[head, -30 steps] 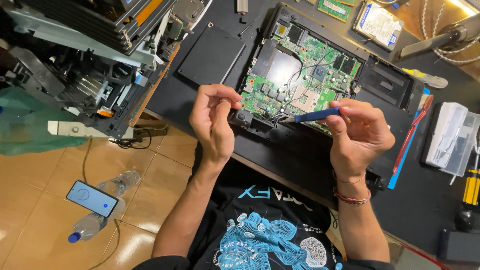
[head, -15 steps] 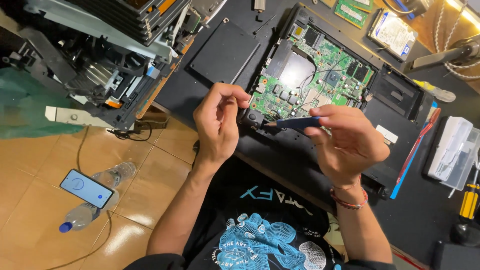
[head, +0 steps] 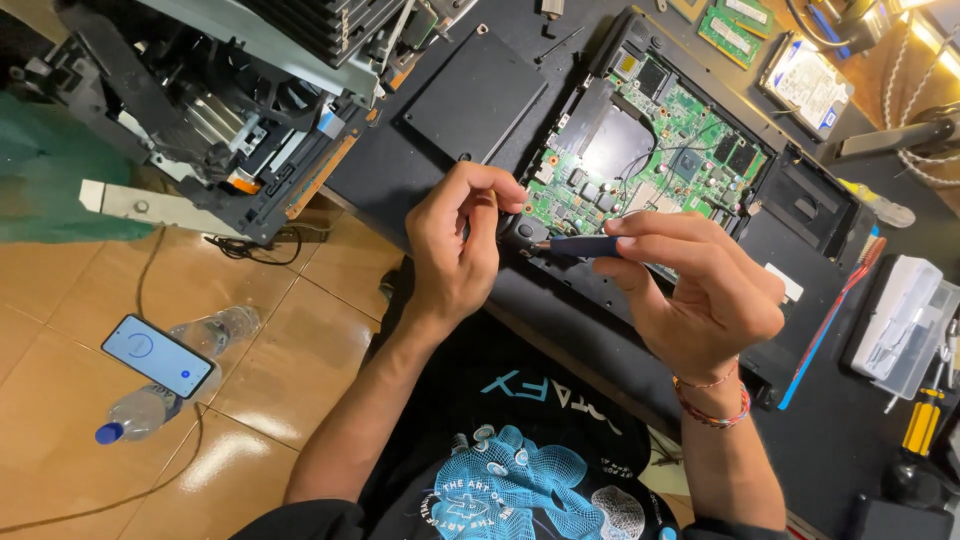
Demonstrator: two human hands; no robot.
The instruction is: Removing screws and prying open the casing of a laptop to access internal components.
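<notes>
An opened laptop chassis [head: 800,215] lies on the dark worktable with its green circuit board [head: 670,150] exposed. My right hand [head: 700,295] grips a blue-handled screwdriver [head: 585,245], its metal tip pointing left at the chassis's near edge. My left hand [head: 460,240] hovers at that same edge, fingers curled and pinched close to the screwdriver tip beside a small round black part [head: 522,230]. Whether the left fingers hold a tiny piece is hidden.
A black flat cover panel [head: 475,95] lies left of the laptop. A dismantled machine [head: 230,110] overhangs the table's left edge. A hard drive [head: 805,85], memory sticks [head: 735,25], a clear plastic case [head: 900,325] and a yellow-handled screwdriver [head: 922,420] sit right. On the floor, a phone [head: 158,355] rests on plastic bottles [head: 190,375].
My hands have drawn closer together at the laptop's near edge, and the screwdriver now lies level with its tip by the left fingers. The view has shifted slightly.
</notes>
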